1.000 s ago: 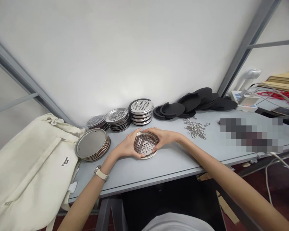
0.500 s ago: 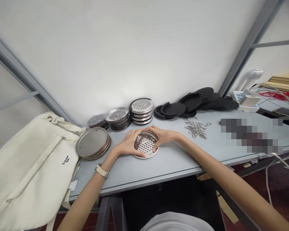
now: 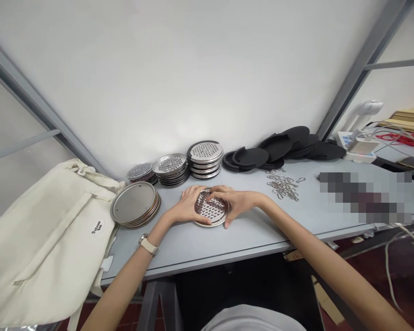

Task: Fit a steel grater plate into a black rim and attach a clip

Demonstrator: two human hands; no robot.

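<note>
A round metal grater disc (image 3: 212,212) with raised teeth and a silver rim lies on the table in front of me. My left hand (image 3: 188,208) curves round its left side, thumb along the near rim and fingers at the far rim. My right hand (image 3: 236,204) is at its right side, thumb by the right rim and bent fingers reaching over the toothed face. Behind are a stack of grater discs (image 3: 170,164), a taller stack (image 3: 205,152) with a black edge piece on top, and a darker low stack (image 3: 140,172).
Plain grey metal discs (image 3: 133,202) are stacked left, beside a cream bag (image 3: 51,239). Black round holders (image 3: 251,157) pile up against the wall. Small metal clips (image 3: 283,186) lie in front of them. A white device (image 3: 360,149) and cables are at the right; a blurred patch covers something dark.
My right hand has shifted slightly right, its thumb leaving the grater's face for the right rim and its fingers reaching over the top. My left hand keeps its hold.
</note>
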